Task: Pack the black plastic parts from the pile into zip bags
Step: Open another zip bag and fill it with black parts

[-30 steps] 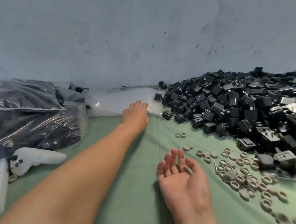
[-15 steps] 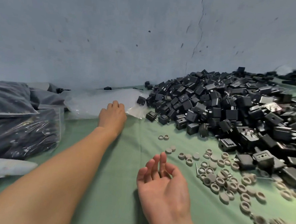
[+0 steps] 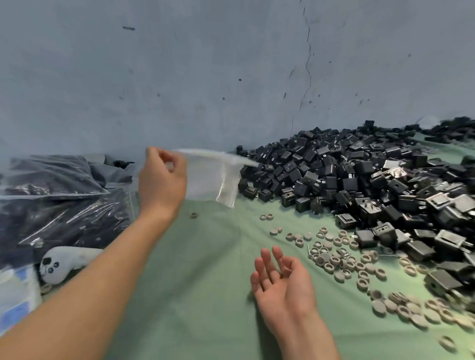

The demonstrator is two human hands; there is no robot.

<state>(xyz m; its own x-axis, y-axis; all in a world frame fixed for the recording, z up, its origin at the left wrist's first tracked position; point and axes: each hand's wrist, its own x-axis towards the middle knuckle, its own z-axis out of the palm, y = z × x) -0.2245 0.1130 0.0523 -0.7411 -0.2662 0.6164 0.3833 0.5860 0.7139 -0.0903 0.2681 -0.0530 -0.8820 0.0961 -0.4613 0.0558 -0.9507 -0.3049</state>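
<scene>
Plastic on cloth

Matt black plastic parts (image 3: pixel 355 181) lie on smooth green cloth (image 3: pixel 209 303); the clear zip bag (image 3: pixel 211 178) is thin film (slightly glossy).

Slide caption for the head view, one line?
Left hand holds up an empty zip bag beside the pile of black plastic parts; right hand open, palm up.

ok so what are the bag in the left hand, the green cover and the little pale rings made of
The bag looks like thin clear plastic film, slightly glossy; it is see-through and hangs limp from the left hand. The green cover looks like matte cloth with soft creases. The pale rings are probably moulded plastic or rubber with a dull finish.
</scene>
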